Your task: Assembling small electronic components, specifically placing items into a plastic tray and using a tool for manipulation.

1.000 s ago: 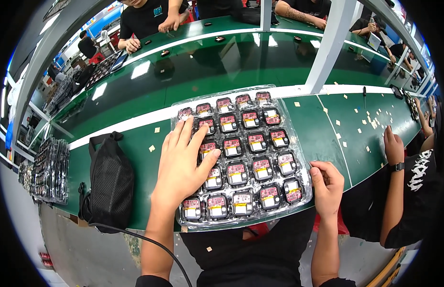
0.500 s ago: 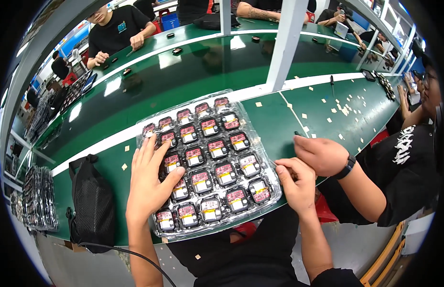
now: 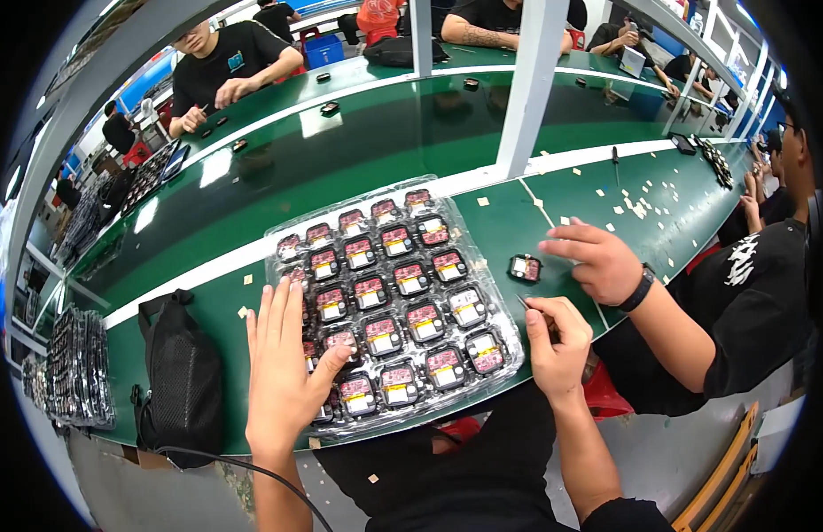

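Note:
A clear plastic tray [image 3: 463, 235] lies in front of me, its pockets holding several square black electronic modules [image 3: 396, 240] with pinkish-red boards and white-and-yellow labels. My left hand [image 3: 283, 377] rests over the tray's left side, fingers stretched and thumb apart, covering some modules. By the tray's right edge, my right hand [image 3: 557, 341] is closed on a thin tool [image 3: 523, 302], whose narrow tip alone shows; its exact kind is hidden. One loose black module [image 3: 525, 268] sits on the green table beyond that hand, beside a co-worker's open hand [image 3: 597, 266].
A black mesh bag [image 3: 181, 381] stands left of the tray, with stacked trays [image 3: 67, 372] farther left. Small beige squares [image 3: 640, 208] and a screwdriver [image 3: 615, 165] are on the table at right. A white post [image 3: 524, 97] rises behind the tray.
A loose module now lies on the table beside the co-worker's hand, whose fingers have spread. The view has shifted slightly; my hands keep roughly their places at the tray.

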The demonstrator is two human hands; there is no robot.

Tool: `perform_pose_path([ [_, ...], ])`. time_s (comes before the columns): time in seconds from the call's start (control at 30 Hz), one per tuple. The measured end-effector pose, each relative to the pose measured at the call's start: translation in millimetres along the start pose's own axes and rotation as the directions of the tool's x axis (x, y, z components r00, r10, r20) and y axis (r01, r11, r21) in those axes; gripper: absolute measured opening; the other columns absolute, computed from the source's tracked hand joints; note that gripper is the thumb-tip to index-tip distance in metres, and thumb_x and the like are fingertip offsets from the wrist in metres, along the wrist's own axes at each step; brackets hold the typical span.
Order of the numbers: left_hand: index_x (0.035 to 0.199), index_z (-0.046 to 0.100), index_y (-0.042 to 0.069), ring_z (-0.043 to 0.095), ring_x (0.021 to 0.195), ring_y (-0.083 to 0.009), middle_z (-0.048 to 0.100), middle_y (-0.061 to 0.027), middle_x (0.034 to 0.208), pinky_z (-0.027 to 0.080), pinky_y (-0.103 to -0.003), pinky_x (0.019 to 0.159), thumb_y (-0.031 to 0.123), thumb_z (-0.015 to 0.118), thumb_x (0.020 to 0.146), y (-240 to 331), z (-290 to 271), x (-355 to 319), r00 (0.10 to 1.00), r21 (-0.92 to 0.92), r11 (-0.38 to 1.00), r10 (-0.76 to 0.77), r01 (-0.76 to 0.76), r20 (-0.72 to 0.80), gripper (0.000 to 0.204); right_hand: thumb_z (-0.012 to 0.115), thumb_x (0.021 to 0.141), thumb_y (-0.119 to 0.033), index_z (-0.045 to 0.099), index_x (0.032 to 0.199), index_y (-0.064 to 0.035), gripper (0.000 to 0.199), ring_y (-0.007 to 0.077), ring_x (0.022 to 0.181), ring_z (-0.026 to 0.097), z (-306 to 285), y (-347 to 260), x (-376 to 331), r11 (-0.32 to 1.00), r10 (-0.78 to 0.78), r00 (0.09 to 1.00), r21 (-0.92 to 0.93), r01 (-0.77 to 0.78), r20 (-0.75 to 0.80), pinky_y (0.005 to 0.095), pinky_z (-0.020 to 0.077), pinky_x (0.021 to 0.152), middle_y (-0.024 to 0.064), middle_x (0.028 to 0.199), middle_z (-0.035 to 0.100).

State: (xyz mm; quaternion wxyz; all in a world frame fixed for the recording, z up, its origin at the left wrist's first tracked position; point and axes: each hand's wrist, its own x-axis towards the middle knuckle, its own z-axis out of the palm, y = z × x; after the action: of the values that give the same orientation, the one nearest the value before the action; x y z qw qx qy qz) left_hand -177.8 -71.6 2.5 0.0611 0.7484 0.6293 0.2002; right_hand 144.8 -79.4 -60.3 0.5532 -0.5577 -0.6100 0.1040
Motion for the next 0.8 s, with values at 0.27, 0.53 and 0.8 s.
perform_pose_path([
  [0.27, 0.157, 0.033, -0.004, 0.018, 0.156, -0.0428, 0.030, -0.0226, 0.165, 0.008, -0.060, 0.125, 0.064, 0.065, 0.090, -3.7, -8.2, -29.1, 0.986, 0.059, 0.997, -0.061, 0.053, 0.158, 0.100, 0.066, 0.098, -0.005, 0.066, 0.109, 0.0036, 0.014, 0.0240, 0.072, 0.064, 0.4, 7.9, 13.3, 0.990, 0.076, 0.997, -0.117, -0.074, 0.010, 0.0334, 0.0502, 0.065, 0.0129, 0.091, 0.064],
  [0.53, 0.158, 0.030, -0.004, 0.019, 0.157, -0.0391, 0.029, -0.0212, 0.167, 0.004, -0.060, 0.125, 0.071, 0.052, 0.094, 4.2, -1.2, -40.4, 0.985, 0.096, 0.994, -0.060, 0.044, 0.163, 0.102, 0.076, 0.090, -0.029, 0.065, 0.124, -0.0048, 0.043, 0.0400, 0.096, 0.070, 3.9, 6.7, 42.6, 0.850, 0.186, 0.971, -0.520, -0.083, 0.149, 0.0489, 0.0553, 0.081, 0.0156, 0.135, 0.056],
  [0.8, 0.157, 0.029, -0.007, 0.018, 0.158, -0.0367, 0.029, -0.0223, 0.166, 0.004, -0.063, 0.125, 0.073, 0.055, 0.091, 3.9, -0.8, -38.9, 0.981, 0.170, 0.985, -0.023, -0.011, 0.192, 0.107, 0.078, 0.088, -0.030, 0.068, 0.118, -0.0089, 0.038, 0.0386, 0.092, 0.070, 11.2, 12.5, 48.0, 0.829, 0.175, 0.969, -0.557, -0.050, 0.172, 0.0480, 0.0553, 0.081, 0.0130, 0.120, 0.065],
])
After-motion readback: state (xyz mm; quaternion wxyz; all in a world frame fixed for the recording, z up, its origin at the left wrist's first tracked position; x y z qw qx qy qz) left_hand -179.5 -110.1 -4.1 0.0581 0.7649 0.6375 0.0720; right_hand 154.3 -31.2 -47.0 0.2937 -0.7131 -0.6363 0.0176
